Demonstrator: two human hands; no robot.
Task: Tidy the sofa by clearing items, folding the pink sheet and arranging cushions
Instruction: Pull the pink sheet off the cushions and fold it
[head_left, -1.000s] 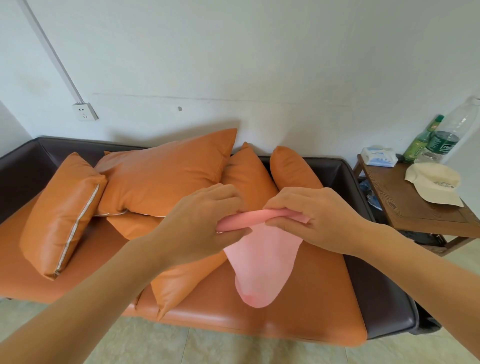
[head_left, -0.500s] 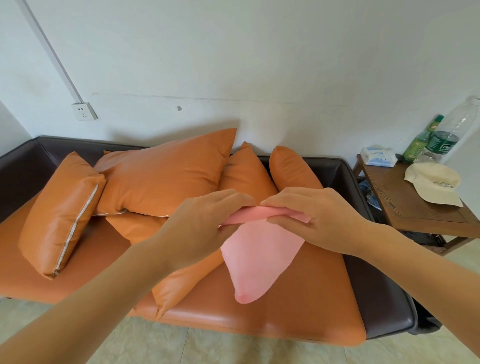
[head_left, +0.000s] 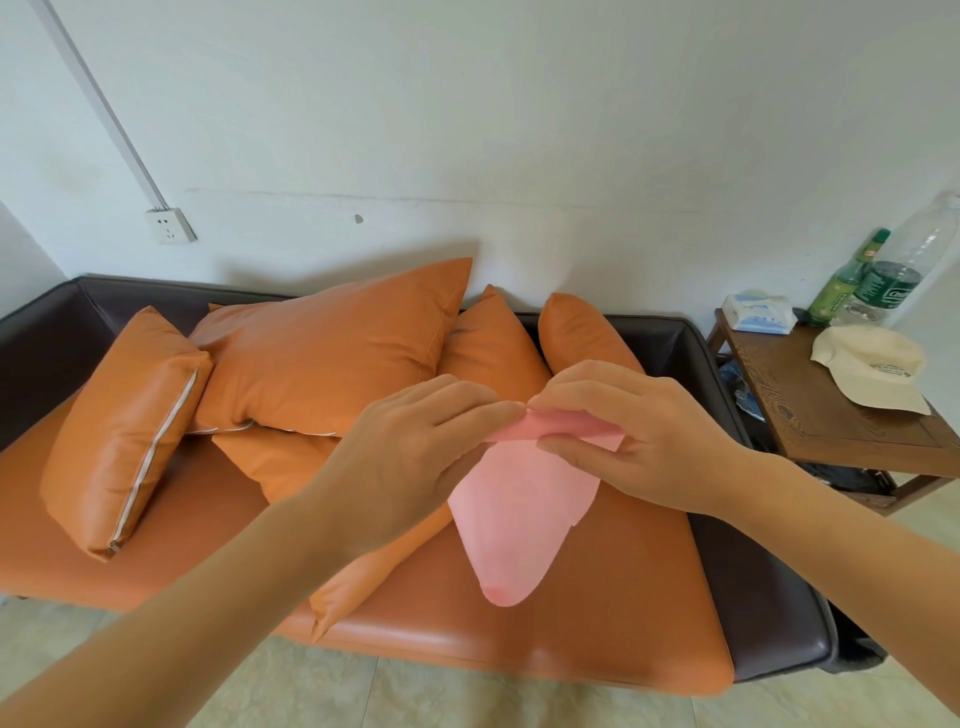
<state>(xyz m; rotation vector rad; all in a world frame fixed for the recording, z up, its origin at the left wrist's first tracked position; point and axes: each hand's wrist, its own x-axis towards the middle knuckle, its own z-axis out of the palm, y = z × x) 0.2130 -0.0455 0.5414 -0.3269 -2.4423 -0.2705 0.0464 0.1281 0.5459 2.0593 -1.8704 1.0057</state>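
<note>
I have the thin pink fabric sheet (head_left: 519, 514) pinched by its top fold in both my left hand (head_left: 415, 457) and right hand (head_left: 639, 431), above the sofa's right seat. Folding looks unfinished; the orange leather cushions (head_left: 322, 353) are still jumbled.

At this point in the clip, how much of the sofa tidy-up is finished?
Done: no loose items show on the sofa seat. In hand: the left hand and right hand pinch the top edge of the pink sheet, which hangs partly folded over the seat. Left: finishing the fold and arranging the orange cushions, which lie piled and tilted.
</note>
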